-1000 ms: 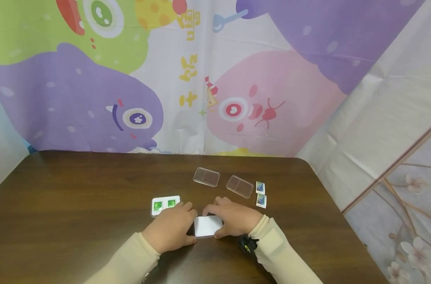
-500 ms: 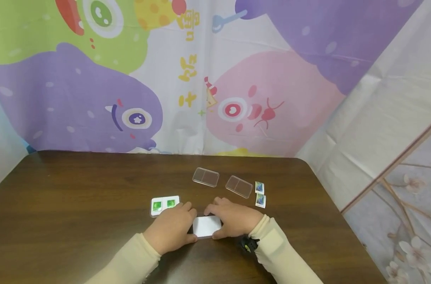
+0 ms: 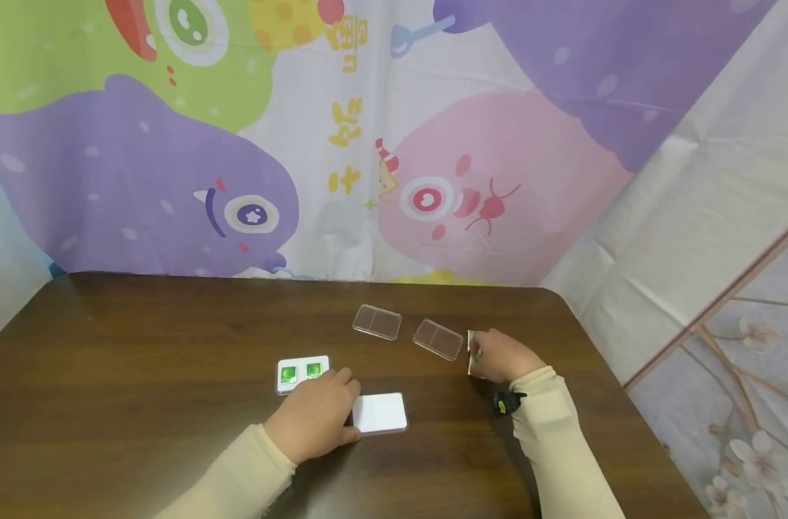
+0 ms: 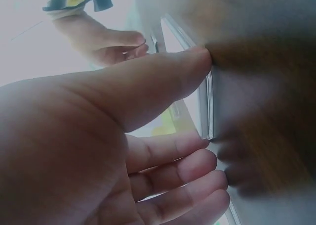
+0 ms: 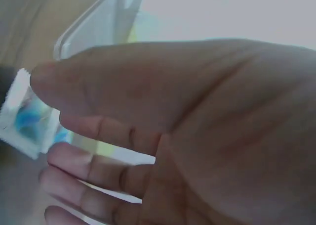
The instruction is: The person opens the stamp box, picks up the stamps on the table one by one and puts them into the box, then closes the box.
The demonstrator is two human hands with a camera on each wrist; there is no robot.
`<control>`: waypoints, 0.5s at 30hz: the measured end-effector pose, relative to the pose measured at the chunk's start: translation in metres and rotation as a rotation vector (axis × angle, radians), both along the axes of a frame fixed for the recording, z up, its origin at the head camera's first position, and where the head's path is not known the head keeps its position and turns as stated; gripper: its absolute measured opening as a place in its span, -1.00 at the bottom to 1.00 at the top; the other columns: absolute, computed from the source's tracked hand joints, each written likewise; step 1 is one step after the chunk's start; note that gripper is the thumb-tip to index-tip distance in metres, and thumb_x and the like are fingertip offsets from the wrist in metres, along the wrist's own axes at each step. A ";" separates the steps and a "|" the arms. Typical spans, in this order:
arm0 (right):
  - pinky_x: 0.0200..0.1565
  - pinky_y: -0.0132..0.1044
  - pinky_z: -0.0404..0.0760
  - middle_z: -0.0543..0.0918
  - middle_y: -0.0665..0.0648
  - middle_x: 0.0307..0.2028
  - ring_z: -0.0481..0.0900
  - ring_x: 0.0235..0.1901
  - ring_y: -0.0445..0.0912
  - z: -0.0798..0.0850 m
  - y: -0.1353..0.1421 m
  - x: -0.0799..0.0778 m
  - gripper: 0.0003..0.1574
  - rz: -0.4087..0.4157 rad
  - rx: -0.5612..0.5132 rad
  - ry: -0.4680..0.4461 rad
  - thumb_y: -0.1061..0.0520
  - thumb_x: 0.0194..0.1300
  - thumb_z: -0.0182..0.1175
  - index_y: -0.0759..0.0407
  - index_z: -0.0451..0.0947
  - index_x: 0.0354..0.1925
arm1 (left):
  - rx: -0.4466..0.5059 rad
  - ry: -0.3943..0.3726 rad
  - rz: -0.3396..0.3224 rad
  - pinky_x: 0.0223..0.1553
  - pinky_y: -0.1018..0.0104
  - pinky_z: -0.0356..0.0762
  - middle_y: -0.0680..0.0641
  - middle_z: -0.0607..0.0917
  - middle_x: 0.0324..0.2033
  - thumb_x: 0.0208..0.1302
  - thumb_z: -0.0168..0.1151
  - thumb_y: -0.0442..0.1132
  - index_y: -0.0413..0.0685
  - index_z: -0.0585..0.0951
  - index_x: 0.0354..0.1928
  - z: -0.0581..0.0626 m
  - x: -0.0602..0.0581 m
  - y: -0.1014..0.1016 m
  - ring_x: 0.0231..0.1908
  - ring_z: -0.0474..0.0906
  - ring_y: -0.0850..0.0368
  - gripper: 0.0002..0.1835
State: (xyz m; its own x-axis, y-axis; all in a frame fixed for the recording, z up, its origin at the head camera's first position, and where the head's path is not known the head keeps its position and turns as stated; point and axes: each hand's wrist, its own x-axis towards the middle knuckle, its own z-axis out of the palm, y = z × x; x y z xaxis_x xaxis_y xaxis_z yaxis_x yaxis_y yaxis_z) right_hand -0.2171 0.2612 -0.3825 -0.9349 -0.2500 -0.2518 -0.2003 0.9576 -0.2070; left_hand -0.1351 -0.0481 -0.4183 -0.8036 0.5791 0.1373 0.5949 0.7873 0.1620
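Observation:
My left hand (image 3: 319,414) holds the left end of a clear plastic case with a white card (image 3: 381,413) in it, thumb at the near edge, index finger toward the far corner. Partly under that hand's fingers, another clear case with a white card (image 3: 303,362) bears two green stamps (image 3: 288,374). My right hand (image 3: 502,355) is over two blue stamps with white perforated borders at the right, mostly covering them in the head view. In the right wrist view, thumb and fingers are apart, with a blue stamp (image 5: 28,118) by the thumb tip.
Two clear plastic covers (image 3: 377,322), each with a line across, lie farther back on the dark wooden table (image 3: 173,339); the second cover (image 3: 437,339) is just left of the stamps. A cartoon-printed cloth (image 3: 342,144) hangs behind the table.
My right hand has left the white card's case and moved right and away, over the blue stamps. My left hand has stayed on the case.

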 end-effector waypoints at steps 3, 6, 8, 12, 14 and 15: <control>-0.09 0.01 0.58 0.60 0.19 -0.17 0.53 -0.19 0.03 -0.004 0.004 -0.003 -0.63 -0.023 0.017 -0.017 0.16 0.24 0.42 0.31 0.60 -0.05 | -0.004 0.001 -0.004 -0.34 0.14 0.60 -0.04 0.57 -0.32 -0.03 0.66 0.06 -0.25 0.65 -0.17 0.000 0.000 0.000 -0.34 0.49 0.06 -0.42; -0.11 0.03 0.58 0.56 0.21 -0.18 0.51 -0.19 0.05 -0.007 0.004 -0.005 -0.60 -0.043 0.017 -0.023 0.17 0.21 0.43 0.32 0.58 -0.04 | -0.008 0.008 -0.010 -0.33 0.15 0.60 -0.05 0.57 -0.31 -0.02 0.65 0.06 -0.26 0.65 -0.16 -0.001 0.000 0.000 -0.33 0.49 0.05 -0.42; -0.12 0.03 0.57 0.55 0.21 -0.19 0.51 -0.19 0.06 -0.009 0.003 -0.005 -0.59 -0.051 0.010 -0.023 0.17 0.18 0.43 0.33 0.58 -0.04 | -0.013 0.010 -0.012 -0.33 0.15 0.60 -0.05 0.57 -0.30 -0.02 0.65 0.06 -0.26 0.65 -0.16 -0.001 0.000 0.000 -0.33 0.49 0.05 -0.41; -0.14 0.02 0.58 0.56 0.20 -0.21 0.51 -0.22 0.05 -0.011 0.002 -0.005 -0.59 -0.057 -0.002 -0.023 0.19 0.13 0.45 0.32 0.58 -0.08 | -0.017 0.007 -0.009 -0.33 0.15 0.60 -0.05 0.56 -0.30 -0.01 0.65 0.07 -0.26 0.64 -0.15 -0.001 0.000 0.000 -0.33 0.49 0.05 -0.41; -0.15 0.00 0.58 0.58 0.19 -0.24 0.52 -0.25 0.03 -0.012 0.001 -0.006 -0.62 -0.056 -0.008 -0.026 0.20 0.13 0.45 0.31 0.58 -0.12 | -0.018 0.005 -0.008 -0.32 0.15 0.60 -0.05 0.57 -0.30 -0.01 0.65 0.06 -0.26 0.64 -0.15 -0.001 0.000 -0.001 -0.33 0.49 0.05 -0.41; -0.15 0.00 0.58 0.59 0.18 -0.25 0.53 -0.27 0.02 -0.013 0.001 -0.006 -0.64 -0.054 -0.011 -0.026 0.21 0.13 0.45 0.31 0.58 -0.13 | -0.018 0.004 -0.008 -0.32 0.15 0.60 -0.05 0.57 -0.30 0.00 0.64 0.06 -0.26 0.65 -0.15 -0.001 0.000 -0.001 -0.33 0.49 0.05 -0.41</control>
State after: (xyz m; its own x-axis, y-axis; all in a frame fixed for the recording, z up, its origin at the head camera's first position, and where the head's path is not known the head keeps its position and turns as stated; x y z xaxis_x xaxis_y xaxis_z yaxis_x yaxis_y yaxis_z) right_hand -0.2232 0.2621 -0.3954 -0.9403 -0.2018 -0.2742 -0.1424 0.9647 -0.2217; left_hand -0.1347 -0.0488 -0.4191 -0.7984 0.5878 0.1305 0.6019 0.7852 0.1455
